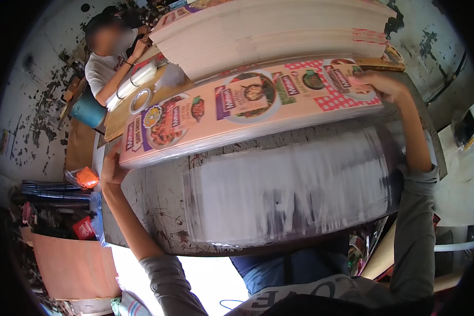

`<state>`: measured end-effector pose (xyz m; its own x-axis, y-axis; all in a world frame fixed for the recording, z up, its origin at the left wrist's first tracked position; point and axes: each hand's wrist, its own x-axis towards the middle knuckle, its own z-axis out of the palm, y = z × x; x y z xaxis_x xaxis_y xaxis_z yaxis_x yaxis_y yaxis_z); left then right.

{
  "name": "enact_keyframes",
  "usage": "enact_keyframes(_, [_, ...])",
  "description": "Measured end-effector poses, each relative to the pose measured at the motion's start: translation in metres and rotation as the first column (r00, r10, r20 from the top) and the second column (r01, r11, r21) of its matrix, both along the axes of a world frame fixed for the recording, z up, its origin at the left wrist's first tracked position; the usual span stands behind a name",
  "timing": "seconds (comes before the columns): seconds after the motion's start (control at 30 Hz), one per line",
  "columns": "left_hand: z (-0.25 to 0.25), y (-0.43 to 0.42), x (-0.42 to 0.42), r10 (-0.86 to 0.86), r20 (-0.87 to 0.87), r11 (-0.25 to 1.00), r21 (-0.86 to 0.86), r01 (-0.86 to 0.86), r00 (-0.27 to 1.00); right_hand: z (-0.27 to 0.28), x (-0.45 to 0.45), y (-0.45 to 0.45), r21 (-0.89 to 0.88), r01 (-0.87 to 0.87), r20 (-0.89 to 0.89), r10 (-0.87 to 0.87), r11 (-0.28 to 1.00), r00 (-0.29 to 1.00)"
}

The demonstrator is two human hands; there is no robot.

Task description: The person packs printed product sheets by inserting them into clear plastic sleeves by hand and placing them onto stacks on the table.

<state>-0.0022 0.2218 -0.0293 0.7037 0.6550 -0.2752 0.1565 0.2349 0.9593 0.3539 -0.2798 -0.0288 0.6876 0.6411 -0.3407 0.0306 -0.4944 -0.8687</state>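
Observation:
A long stack of printed food-poster sheets (pixel 205 108) stretches across the table in front of me, with pictures of bowls and a red checked pattern on its top. My left hand (pixel 112 167) grips its lower left corner. At the other end, my right hand (pixel 382 87) holds the right edge, thumb on top and the other fingers partly hidden. Nearer my body, a pile of clear plastic sleeves (pixel 289 189) lies flat on the scratched grey table (pixel 147 210), beneath my arms' span.
Behind the held stack rises a tall pile of sheets (pixel 279 31). A co-worker (pixel 108 58) sits at the far left by a wooden board (pixel 160 79) with a tape roll (pixel 140 100). An orange bundle in plastic (pixel 87 178) sits beside the table's left edge.

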Motion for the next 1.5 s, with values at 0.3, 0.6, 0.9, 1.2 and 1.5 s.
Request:
enact_keyframes(0.3, [-0.061,0.065,-0.021,0.328,0.332,0.928,-0.287,-0.237,0.884,-0.067,0.030,0.077,-0.036,-0.112,0.017,0.113,0.993,0.993])
enact_keyframes(0.6, [-0.099,0.121,-0.006,-0.256,0.858,0.960,0.170,0.224,0.445,-0.101,0.026,0.167,0.199,-0.353,-0.118,0.380,0.914,0.918])
enact_keyframes(0.9, [-0.085,0.159,-0.008,0.646,0.638,0.590,-0.070,-0.804,0.419,-0.097,-0.014,0.225,0.288,-0.245,-0.228,0.314,0.926,0.922])
enact_keyframes(1.2, [-0.086,0.172,-0.017,0.607,0.528,0.706,-0.016,-0.708,0.594,-0.073,-0.037,0.239,0.337,-0.287,-0.250,0.379,0.897,0.891])
enact_keyframes(1.5, [-0.094,0.184,-0.018,0.533,0.603,0.749,-0.010,-0.663,0.593,-0.092,-0.047,0.275,0.449,-0.211,-0.208,0.331,0.868,0.920])
